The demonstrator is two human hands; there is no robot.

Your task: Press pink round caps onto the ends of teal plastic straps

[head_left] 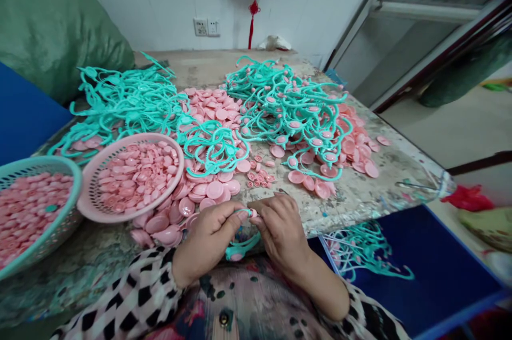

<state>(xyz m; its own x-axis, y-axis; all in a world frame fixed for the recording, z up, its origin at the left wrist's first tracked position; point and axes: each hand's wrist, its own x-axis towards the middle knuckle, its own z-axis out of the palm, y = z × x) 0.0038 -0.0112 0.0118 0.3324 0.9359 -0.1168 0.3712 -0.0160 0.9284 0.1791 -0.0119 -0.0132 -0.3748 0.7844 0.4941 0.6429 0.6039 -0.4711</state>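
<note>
Close to the table's front edge, my left hand (212, 236) pinches the end of a turquoise plastic strip (243, 249) that curves down below my fingers and carries a pink oval piece. My right hand (282, 225) meets it, fingers closed on a small pink cap (253, 213) at the tip of that strip. Just beyond my hands lie several small pink caps (260, 175) with round holes. Pink oval discs (214, 189) are heaped beside my left hand.
A pink basket (86, 207) and a turquoise basket (78, 180), both filled with pink pieces, stand at left. Turquoise strips pile up at back left (128, 97) and back right (288, 95). Below the table's right edge, a blue bin (432, 255) holds more strips.
</note>
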